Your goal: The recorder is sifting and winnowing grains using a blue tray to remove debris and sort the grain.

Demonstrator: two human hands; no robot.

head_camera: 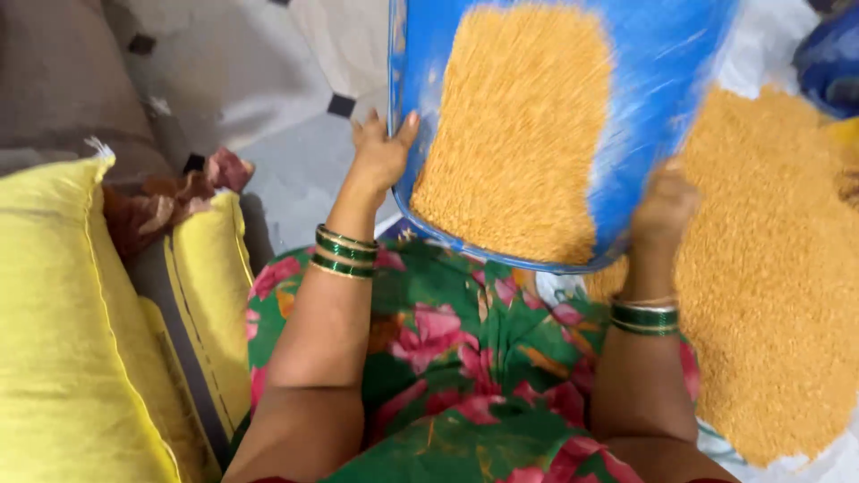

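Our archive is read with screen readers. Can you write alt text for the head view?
Seen from above, a person's left hand and right hand grip the sides of a blue tray holding yellow-orange grain. More grain is heaped on a cloth at right; yellow sacks lie at left.

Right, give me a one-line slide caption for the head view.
Left hand and right hand grip a blue tray of yellow split lentils, beside a lentil heap.
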